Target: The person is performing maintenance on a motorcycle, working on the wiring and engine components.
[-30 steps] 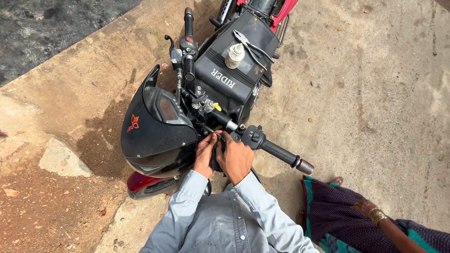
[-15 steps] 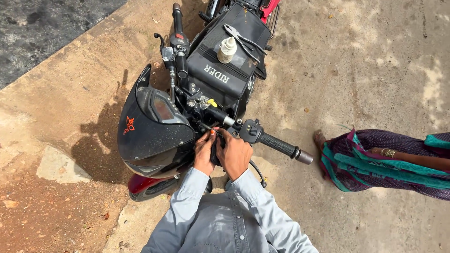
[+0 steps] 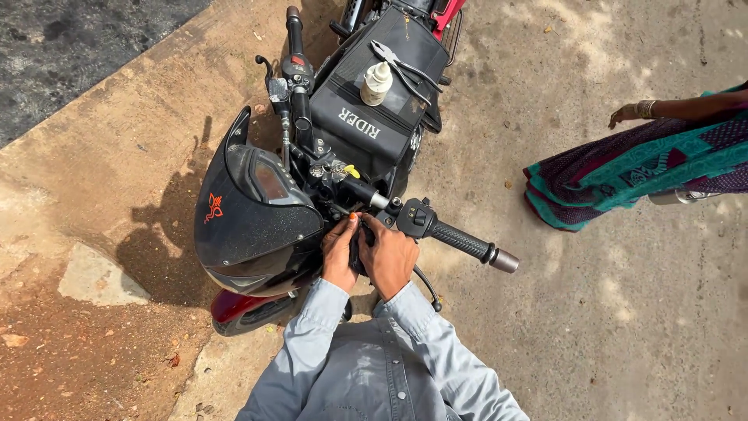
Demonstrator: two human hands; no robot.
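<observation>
Both hands work close together just below the handlebar of a parked motorcycle, pressed side by side over a small dark part between the headlight cowl and the right switch housing. Left hand [image 3: 340,253] curls its grip around that dark part [image 3: 360,248], fingers bent and closed on it, an orange-tipped fingernail showing at the top. Right hand [image 3: 389,257] lies against the left one, its grip also folded over the same part, knuckles up, thumb side toward the switch housing [image 3: 414,218]. What exactly the part is cannot be told, since the fingers cover most of it.

Beyond the hands the black handlebar grip [image 3: 466,242] runs out to the right and ends in a silver bar weight. A glossy black headlight cowl [image 3: 249,210] with a small orange emblem sits just left of the hands, above the red front mudguard [image 3: 234,306]. On the fuel tank lies a black tank bag [image 3: 374,117]; a small white bottle [image 3: 376,83] stands on it, with a pair of pliers [image 3: 401,66] lying just beside the bottle. The other handlebar end [image 3: 294,31] points up toward the top of the view.

Grey shirt sleeves [image 3: 374,359] fill the bottom of the view. At the right edge stands another person in a teal and purple patterned garment [image 3: 623,171], one hand [image 3: 627,115] with bangles held out, well apart from the motorcycle. The ground is sunlit concrete [image 3: 608,327].
</observation>
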